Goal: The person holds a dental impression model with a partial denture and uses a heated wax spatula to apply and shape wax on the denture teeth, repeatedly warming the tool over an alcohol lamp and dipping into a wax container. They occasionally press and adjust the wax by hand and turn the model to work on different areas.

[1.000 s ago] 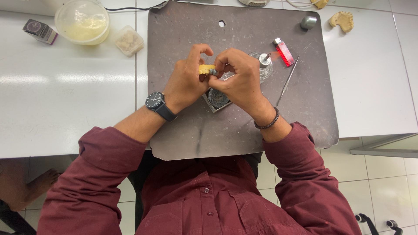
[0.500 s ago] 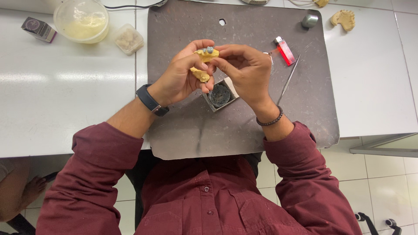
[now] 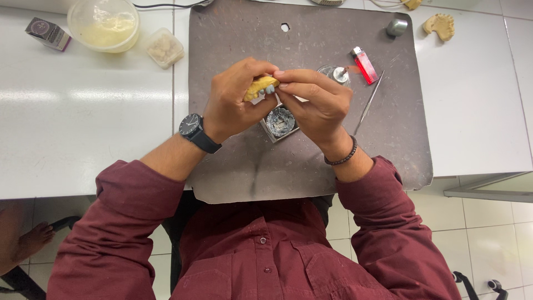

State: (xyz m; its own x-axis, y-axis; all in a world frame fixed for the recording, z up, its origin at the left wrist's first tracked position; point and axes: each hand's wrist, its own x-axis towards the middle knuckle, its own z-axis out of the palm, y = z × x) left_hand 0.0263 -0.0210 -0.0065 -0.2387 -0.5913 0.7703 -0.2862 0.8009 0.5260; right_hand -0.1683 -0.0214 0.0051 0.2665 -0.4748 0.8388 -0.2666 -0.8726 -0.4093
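Observation:
My left hand grips a small yellow tooth-row model with a pale blue piece on it, held over the dark grey mat. My right hand pinches the same model from the right side with thumb and fingers. Under both hands sits a small square metal dish with dark grey material in it. A black watch is on my left wrist, a bead bracelet on my right.
A red lighter, a small glass burner and a thin metal tool lie right of the hands. Back left stand a round plastic tub, a small lidded cup and a small box. Another yellow model lies back right.
Both hands have lifted the yellow model slightly away from the dish and turned it; my right fingers now pinch it from the right.

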